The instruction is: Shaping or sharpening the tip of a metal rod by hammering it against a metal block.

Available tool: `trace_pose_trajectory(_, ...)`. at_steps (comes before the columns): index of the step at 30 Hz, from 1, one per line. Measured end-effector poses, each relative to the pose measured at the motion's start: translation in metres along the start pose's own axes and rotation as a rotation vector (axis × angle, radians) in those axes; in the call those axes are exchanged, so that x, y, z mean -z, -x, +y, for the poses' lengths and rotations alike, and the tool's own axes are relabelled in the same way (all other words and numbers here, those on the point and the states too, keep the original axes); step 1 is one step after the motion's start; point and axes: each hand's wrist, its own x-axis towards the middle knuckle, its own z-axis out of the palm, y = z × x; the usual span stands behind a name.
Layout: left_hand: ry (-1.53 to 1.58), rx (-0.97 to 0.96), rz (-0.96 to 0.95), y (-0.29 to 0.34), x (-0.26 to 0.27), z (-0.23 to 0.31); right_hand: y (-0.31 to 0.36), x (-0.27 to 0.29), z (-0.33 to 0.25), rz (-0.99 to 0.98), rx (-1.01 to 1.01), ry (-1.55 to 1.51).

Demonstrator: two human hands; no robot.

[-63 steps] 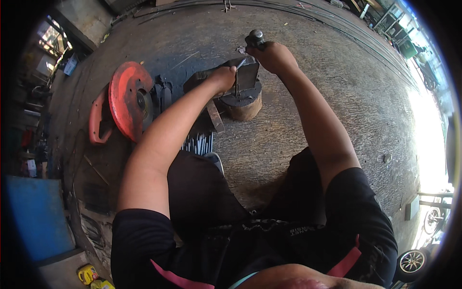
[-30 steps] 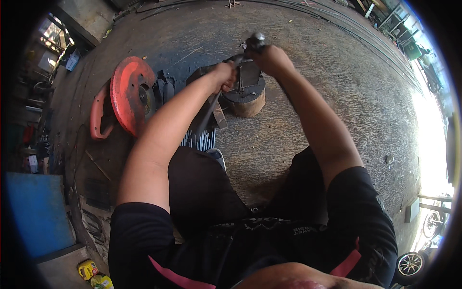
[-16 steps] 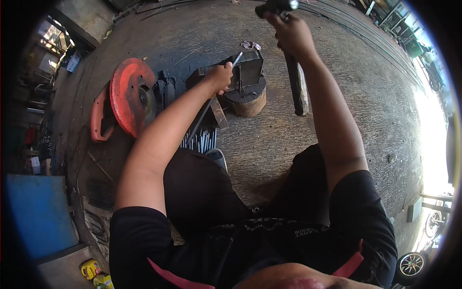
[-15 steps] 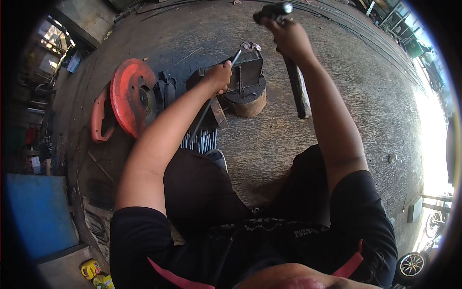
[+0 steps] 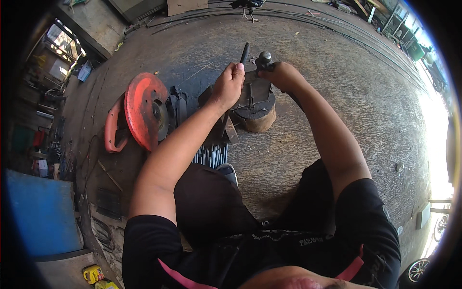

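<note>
My left hand (image 5: 230,86) is closed round a dark metal rod (image 5: 246,52), whose upper end sticks up past my thumb. Just right of it, my right hand (image 5: 283,77) grips a hammer (image 5: 265,59) close to its head; the handle is mostly hidden behind the hand and forearm. Both hands are over a dark metal block (image 5: 260,91), set on a round wooden stump (image 5: 262,121). A gap shows between the hammer head and the rod. Several short metal rods (image 5: 211,155) lie by my shoe, below my left forearm.
A red cut-off saw (image 5: 139,111) stands left of the block. A bird (image 5: 249,7) and long thin bars (image 5: 308,18) are at the far side of the floor. A blue panel (image 5: 43,212) and a yellow container (image 5: 93,274) are at the left.
My right hand has come down and left with the hammer, from raised at the right to beside my left hand. The rod's upper end has risen slightly. The view has shifted; a bird now shows.
</note>
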Motion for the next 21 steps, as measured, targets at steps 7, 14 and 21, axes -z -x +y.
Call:
trace_pose_trajectory(7,0.3,-0.065,-0.091,0.023,-0.001,0.063,0.01,0.007,-0.013,-0.023,-0.003,0.04)
trace_pose_trajectory(14,0.304,-0.135,-0.115,0.044,-0.007,0.102,0.007,0.002,-0.005,0.006,0.077,0.054)
trace_pose_trajectory(21,0.325,-0.213,-0.141,0.06,-0.01,0.126,0.014,0.009,-0.013,-0.061,0.009,0.033)
